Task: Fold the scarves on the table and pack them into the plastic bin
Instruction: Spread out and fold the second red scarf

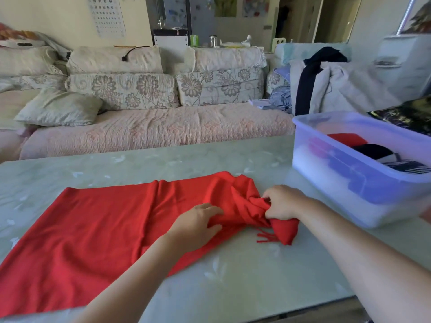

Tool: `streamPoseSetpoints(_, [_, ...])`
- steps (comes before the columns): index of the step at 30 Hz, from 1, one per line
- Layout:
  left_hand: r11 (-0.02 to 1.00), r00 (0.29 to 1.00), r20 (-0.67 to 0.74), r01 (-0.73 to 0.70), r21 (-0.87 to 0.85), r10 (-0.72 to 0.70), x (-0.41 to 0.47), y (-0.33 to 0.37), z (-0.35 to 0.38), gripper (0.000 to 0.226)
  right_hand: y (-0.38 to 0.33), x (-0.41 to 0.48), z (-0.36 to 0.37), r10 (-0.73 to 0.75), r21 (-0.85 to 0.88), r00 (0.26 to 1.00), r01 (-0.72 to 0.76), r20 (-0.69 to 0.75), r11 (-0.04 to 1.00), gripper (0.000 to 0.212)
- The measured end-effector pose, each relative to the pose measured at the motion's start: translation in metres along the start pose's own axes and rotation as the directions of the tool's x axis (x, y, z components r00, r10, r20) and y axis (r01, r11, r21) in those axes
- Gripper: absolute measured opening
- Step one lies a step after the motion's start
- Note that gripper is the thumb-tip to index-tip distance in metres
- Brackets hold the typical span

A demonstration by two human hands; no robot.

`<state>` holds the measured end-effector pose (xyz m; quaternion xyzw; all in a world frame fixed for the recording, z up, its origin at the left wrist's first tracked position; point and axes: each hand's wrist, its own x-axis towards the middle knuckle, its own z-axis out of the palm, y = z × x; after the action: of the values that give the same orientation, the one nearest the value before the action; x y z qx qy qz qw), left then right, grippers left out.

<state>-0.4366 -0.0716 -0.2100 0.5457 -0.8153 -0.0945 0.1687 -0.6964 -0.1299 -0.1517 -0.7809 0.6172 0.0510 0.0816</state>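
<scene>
A plain bright red scarf [98, 220] lies on the pale green, white-flecked surface [233, 271], beside a translucent bluish-white bin [338, 183] holding red, black and striped cloth, before a beige floral-patterned sofa [151, 89].

One red scarf [93, 229], one plastic bin [326, 183] — two hands [198, 226] [283, 202].
</scene>
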Motion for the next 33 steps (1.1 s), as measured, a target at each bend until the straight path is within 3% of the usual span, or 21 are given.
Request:
streamPoseSetpoints(5, [0.987,0.998,0.053,0.035,0.159,-0.044,0.037,0.040,0.024,0.069,0.018,0.001,-0.017,0.099,0.010,0.992,-0.099,-0.074,0.995,0.015])
streamPoseSetpoints(7, [0.977,0.993,0.081,0.066,0.202,-0.084,0.049,0.042,0.028,0.079,0.029,0.009,-0.020,0.158,0.082,0.973,-0.146,-0.166,0.986,0.013])
streamPoseSetpoints(9, [0.980,0.990,0.093,0.087,0.180,-0.105,0.060,0.037,0.031,0.071,0.042,0.019,-0.018,0.275,0.325,0.918,-0.177,-0.285,0.929,0.029])
streamPoseSetpoints(11, [0.982,0.987,0.108,0.102,0.160,-0.120,0.066,0.029,0.034,0.067,0.051,0.024,-0.018,0.427,0.622,0.842,-0.145,-0.331,0.769,0.044])
streamPoseSetpoints(12, [0.983,0.985,0.117,0.109,0.149,-0.127,0.066,0.027,0.035,0.069,0.053,0.025,-0.018,0.482,0.704,0.804,-0.116,-0.347,0.701,0.050])
streamPoseSetpoints(14, [0.987,0.986,0.112,0.111,0.118,-0.124,0.064,0.025,0.036,0.071,0.052,0.026,-0.016,0.506,0.749,0.763,-0.044,-0.402,0.661,0.057])
streamPoseSetpoints(16, [0.990,0.990,0.082,0.106,0.097,-0.114,0.060,0.029,0.037,0.070,0.047,0.024,-0.013,0.403,0.696,0.781,0.055,-0.477,0.716,0.055])
streamPoseSetpoints(19, [0.993,0.996,0.004,0.088,0.074,-0.089,0.055,0.036,0.039,0.050,0.036,0.018,-0.001,0.112,0.460,0.856,0.158,-0.505,0.874,0.027])
streamPoseSetpoints(22, [0.997,0.996,-0.073,0.059,0.055,-0.055,0.049,0.038,0.041,0.025,0.027,0.009,0.010,0.031,0.144,0.957,0.012,-0.288,0.990,0.047])
streamPoseSetpoints(24, [0.999,0.995,-0.092,0.031,0.015,-0.030,0.045,0.036,0.042,0.014,0.024,0.011,0.014,0.034,0.006,0.980,-0.033,-0.197,0.999,0.042])
streamPoseSetpoints(27, [0.995,0.991,-0.094,-0.092,0.047,0.096,0.038,0.033,0.038,0.008,0.032,0.015,0.000,0.050,0.160,0.990,-0.029,-0.130,0.987,0.019])
streamPoseSetpoints(29, [0.975,0.982,-0.058,-0.173,0.142,0.182,0.033,0.034,0.033,0.008,0.041,0.015,-0.012,0.079,0.262,0.991,-0.049,-0.107,0.964,0.025])
streamPoseSetpoints(31, [0.958,0.972,0.001,-0.232,0.171,0.236,0.030,0.037,0.029,0.011,0.048,0.015,-0.021,0.153,0.207,0.950,-0.098,-0.272,0.973,0.019])
streamPoseSetpoints(33, [0.959,0.962,0.104,-0.264,0.106,0.253,0.029,0.043,0.024,0.015,0.051,0.017,-0.022,0.259,0.168,0.811,-0.199,-0.525,0.965,0.024])
